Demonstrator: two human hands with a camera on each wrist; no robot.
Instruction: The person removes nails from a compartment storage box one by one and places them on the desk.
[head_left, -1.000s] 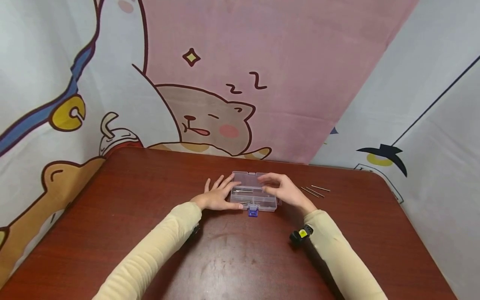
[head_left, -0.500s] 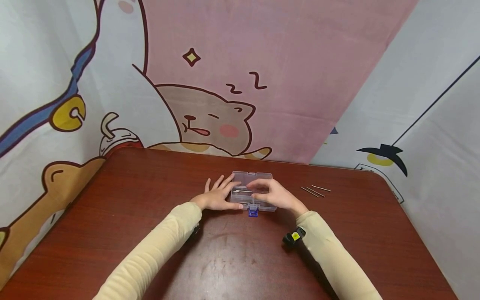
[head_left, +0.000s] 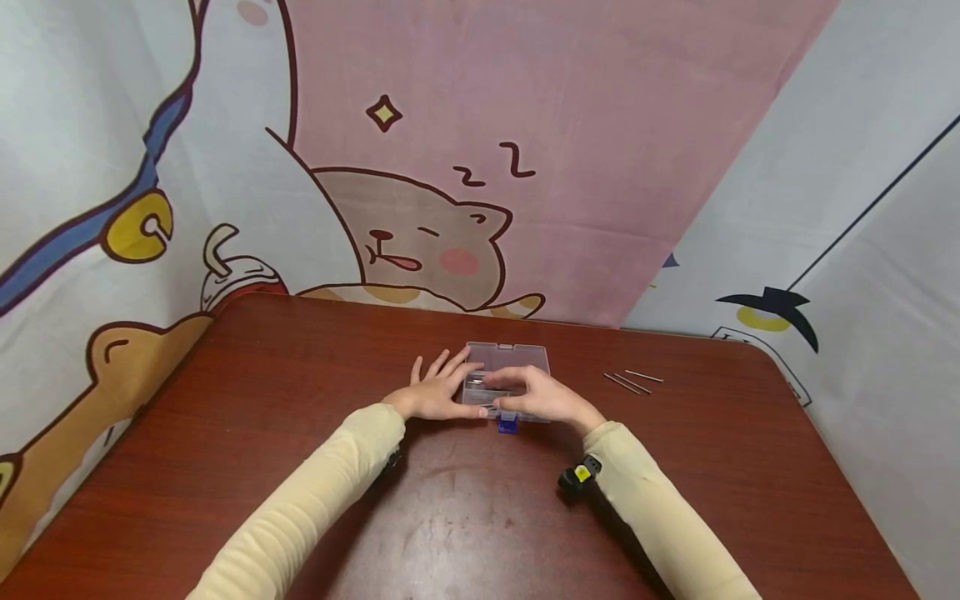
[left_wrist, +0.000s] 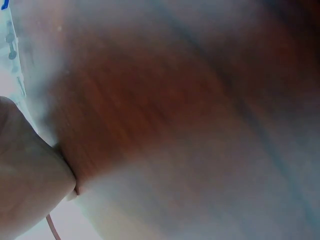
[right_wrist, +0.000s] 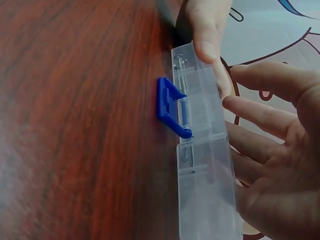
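A clear plastic compartment box [head_left: 475, 398] lies on the table with its lid raised at the back and a blue latch [head_left: 507, 426] at its front. Thin metal rods [head_left: 476, 381] show in its left part. My left hand [head_left: 433, 397] rests on the box's left end, fingers spread, thumb along the front corner. Over the compartments hovers my right hand [head_left: 543, 395], fingers loosely bent, thumb and index finger apart. In the right wrist view these fingers [right_wrist: 265, 115] stand above the box [right_wrist: 205, 165] with nothing seen between them. My right hand hides part of the box.
Several thin metal rods [head_left: 628, 383] lie loose on the brown table [head_left: 450, 517], to the right of the box. A printed cloth [head_left: 585, 208] hangs behind the table and along its sides.
My right hand has moved left and slightly toward me, from the box's right side to above its middle. The left hand and the box have stayed in place.
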